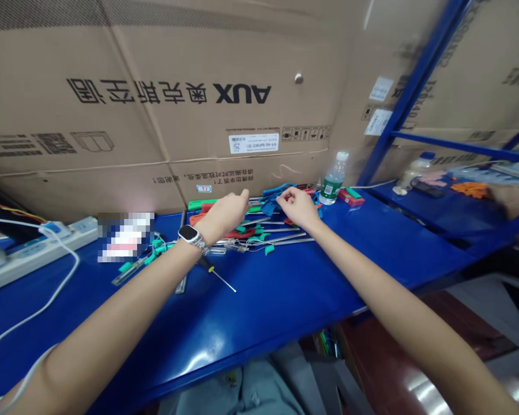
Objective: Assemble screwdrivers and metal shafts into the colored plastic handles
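Observation:
A pile of slim metal rods with red, green and blue plastic parts (242,233) lies along the back of the blue table. Over its middle is my left hand (227,214), back turned up and fingers curled down; whatever it grips is hidden. My right hand (300,208) is closed in a pinch at the right end of the pile, beside blue plastic pieces (269,206). I cannot make out what lies between its fingertips. A screwdriver (220,278) with a thin shaft rests on the table below my left wrist.
Behind the pile stands a large cardboard box (155,132). A water bottle (332,181) and a small red box (351,197) are to the right. On the left lie a white power strip (38,251) and a loose cable. A blue metal frame (409,95) rises at the right.

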A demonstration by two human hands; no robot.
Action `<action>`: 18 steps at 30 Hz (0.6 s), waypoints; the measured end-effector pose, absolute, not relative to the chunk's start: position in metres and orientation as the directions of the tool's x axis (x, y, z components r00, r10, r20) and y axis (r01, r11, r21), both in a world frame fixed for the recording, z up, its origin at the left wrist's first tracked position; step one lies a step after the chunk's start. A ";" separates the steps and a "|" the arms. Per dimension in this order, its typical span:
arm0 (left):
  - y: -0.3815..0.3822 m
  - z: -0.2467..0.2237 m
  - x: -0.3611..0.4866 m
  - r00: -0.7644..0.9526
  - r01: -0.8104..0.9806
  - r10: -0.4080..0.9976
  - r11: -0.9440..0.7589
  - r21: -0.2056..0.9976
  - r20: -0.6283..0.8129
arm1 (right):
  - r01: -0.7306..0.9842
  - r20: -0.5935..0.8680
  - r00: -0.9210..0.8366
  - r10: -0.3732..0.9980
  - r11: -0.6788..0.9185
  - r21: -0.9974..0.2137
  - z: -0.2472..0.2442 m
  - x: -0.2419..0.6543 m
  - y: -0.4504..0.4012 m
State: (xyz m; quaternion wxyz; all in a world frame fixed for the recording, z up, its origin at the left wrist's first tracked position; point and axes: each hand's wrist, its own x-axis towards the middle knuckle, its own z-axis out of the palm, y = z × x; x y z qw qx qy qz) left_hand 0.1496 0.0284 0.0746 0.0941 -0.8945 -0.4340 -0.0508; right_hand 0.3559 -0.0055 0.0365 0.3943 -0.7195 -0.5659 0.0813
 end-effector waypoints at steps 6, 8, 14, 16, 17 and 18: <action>0.040 0.098 0.112 0.654 0.752 0.720 -0.652 -0.096 0.232 | 0.789 0.347 0.285 0.894 -0.014 -0.614 0.021 0.339 -0.025; 0.040 0.106 0.097 0.656 0.747 0.705 -0.658 -0.096 0.268 | 0.840 0.359 0.237 0.903 -0.005 -0.542 0.019 0.335 -0.028; 0.027 0.120 0.059 0.543 0.838 0.768 -0.520 -0.165 0.340 | 0.824 0.296 0.254 0.921 -0.045 -0.565 0.019 0.320 -0.025; 0.021 0.119 0.051 0.529 0.848 0.775 -0.493 -0.193 0.345 | 0.793 0.275 0.282 0.919 -0.062 -0.607 0.019 0.317 -0.019; 0.019 0.117 0.047 0.522 0.853 0.778 -0.482 -0.203 0.350 | 0.779 0.261 0.295 0.919 -0.073 -0.622 0.019 0.316 -0.015; 0.017 0.114 0.043 0.514 0.858 0.780 -0.470 -0.208 0.357 | 0.764 0.235 0.306 0.923 -0.091 -0.639 0.019 0.315 -0.011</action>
